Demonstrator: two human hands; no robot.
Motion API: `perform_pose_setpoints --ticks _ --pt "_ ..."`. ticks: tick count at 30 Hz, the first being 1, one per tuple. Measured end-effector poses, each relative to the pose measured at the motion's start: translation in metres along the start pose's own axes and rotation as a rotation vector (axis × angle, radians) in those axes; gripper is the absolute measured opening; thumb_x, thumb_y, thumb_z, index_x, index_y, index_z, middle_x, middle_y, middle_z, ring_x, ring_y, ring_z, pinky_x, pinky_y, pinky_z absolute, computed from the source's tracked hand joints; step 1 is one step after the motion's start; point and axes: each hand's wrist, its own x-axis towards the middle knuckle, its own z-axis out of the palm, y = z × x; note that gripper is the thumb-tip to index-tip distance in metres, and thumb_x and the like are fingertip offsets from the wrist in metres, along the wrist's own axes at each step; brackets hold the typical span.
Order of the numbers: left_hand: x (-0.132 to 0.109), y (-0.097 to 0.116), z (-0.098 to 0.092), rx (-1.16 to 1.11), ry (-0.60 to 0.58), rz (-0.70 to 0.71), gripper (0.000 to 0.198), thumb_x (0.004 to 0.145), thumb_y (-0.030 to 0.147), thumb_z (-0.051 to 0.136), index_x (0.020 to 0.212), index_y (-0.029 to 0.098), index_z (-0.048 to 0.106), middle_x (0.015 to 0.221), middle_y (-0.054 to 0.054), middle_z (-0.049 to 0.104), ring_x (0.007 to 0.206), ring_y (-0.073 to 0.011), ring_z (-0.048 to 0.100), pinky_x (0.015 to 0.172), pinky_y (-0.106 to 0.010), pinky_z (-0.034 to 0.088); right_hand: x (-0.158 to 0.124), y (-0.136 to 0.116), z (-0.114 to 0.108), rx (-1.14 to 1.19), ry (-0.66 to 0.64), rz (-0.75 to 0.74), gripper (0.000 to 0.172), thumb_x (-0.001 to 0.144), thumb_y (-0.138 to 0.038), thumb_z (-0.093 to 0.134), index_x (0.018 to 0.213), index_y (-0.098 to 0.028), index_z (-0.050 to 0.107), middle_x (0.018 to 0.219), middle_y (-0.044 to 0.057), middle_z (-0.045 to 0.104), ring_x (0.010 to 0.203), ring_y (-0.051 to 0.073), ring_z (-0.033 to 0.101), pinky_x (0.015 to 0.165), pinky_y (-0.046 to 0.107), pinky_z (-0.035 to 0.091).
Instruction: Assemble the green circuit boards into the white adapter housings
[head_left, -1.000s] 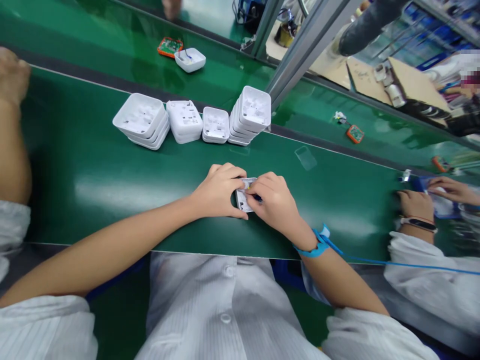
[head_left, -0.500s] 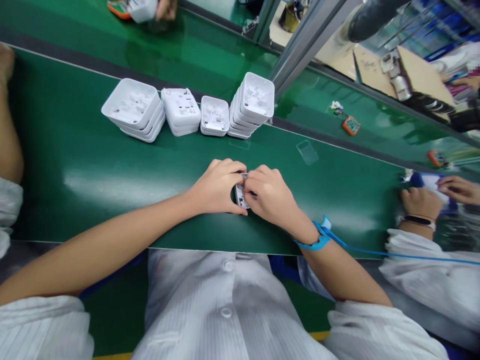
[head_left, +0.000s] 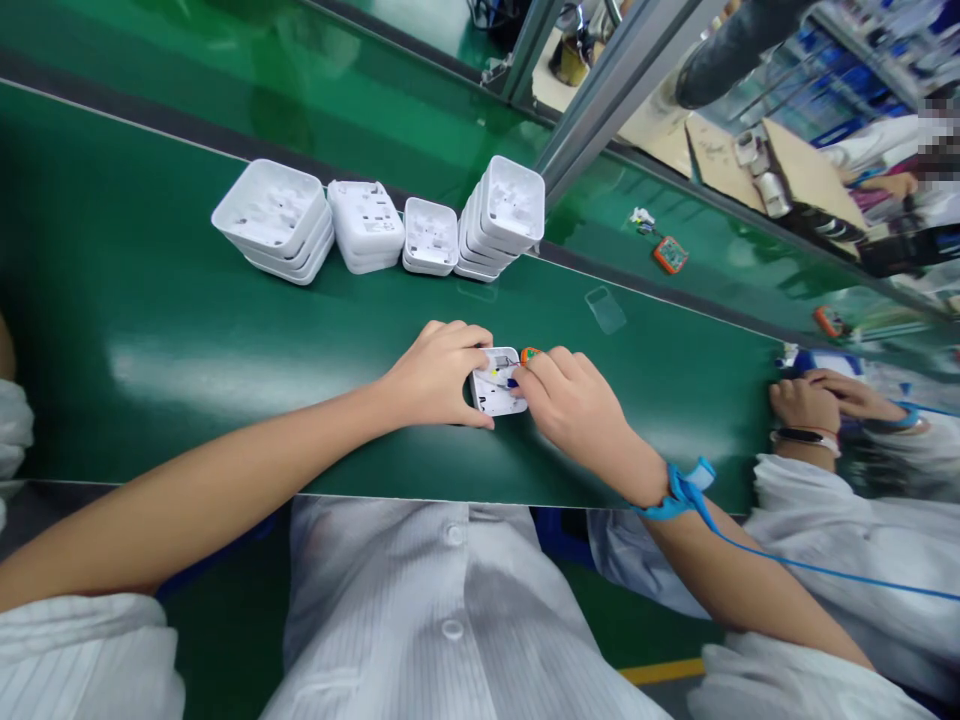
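Observation:
A small white square housing [head_left: 499,398] lies on the green table in front of me. My left hand [head_left: 444,375] grips its left side, thumb at the lower edge and fingers along the top. At the housing's right edge is my right hand [head_left: 574,405], its fingers pinched by a small dark blue piece [head_left: 513,383]; what exactly they hold is mostly hidden. An orange-edged circuit board [head_left: 529,354] shows just behind the right fingers, with thin wires running into the housing. A blue strap circles my right wrist.
White housings stand stacked behind my hands: a wide stack [head_left: 274,210], two middle ones and a tall stack [head_left: 514,200]. A clear plate [head_left: 606,310] lies to their right. Beyond is another orange board [head_left: 670,255]. A co-worker's hands [head_left: 806,405] work at the right.
My right hand has moved right, off the middle of the housing, uncovering its inside and the orange-edged board. My left hand keeps its grip. The hand at the top left has left the view.

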Motion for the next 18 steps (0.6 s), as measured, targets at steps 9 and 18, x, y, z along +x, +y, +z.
perform_pose_setpoints --ticks 9,18 --pt "0.000 0.000 0.002 0.034 -0.003 0.034 0.052 0.061 0.059 0.084 0.086 0.017 0.068 0.119 -0.010 0.067 0.100 -0.0275 0.060 0.086 -0.041 0.037 0.004 0.002 -0.004 -0.009 -0.027 -0.032 0.023 0.098 -0.012 0.051 0.080 -0.016 0.064 0.079 0.008 0.058 0.077 0.023 0.038 0.066 0.036 0.026" --pt "0.001 0.000 0.001 0.006 0.008 0.073 0.043 0.064 0.049 0.083 0.086 0.016 0.066 0.115 -0.010 0.066 0.098 -0.0263 0.060 0.083 -0.039 0.039 0.016 -0.011 -0.008 0.015 -0.084 0.043 0.029 0.096 -0.007 0.046 0.073 -0.019 0.059 0.076 0.010 0.056 0.076 0.024 0.040 0.064 0.038 0.026"
